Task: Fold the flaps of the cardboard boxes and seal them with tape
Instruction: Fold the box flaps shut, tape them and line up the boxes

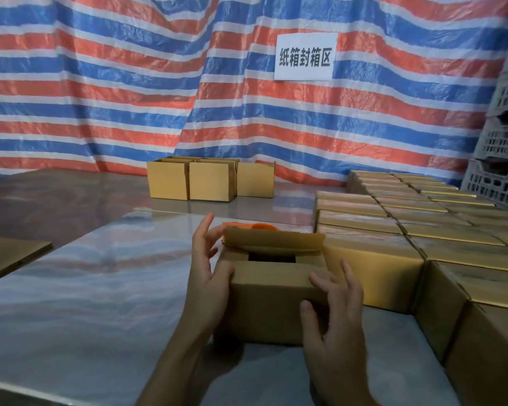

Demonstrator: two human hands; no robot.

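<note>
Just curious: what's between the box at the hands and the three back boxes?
An orange tool, likely the tape dispenser, just behind the box, then bare table; head view shows it.

The left hand (208, 268) and right hand (335, 317) touch a half-folded cardboard box (270, 300) beside rows of closed boxes (408, 218).

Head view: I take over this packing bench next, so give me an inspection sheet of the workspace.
Surface: shiny reflective table.
Job's things: cardboard box in front, far flap raised, top partly open; orange tape dispenser behind it; closed boxes in rows at right; open boxes at back.
Clutter: flat cardboard at left edge.
Hands: left hand open against the box's left side; right hand open, fingertips on near flap.
Cables: nothing seen.
Surroundings: striped tarp, paper sign, stacked crates at right.
</note>
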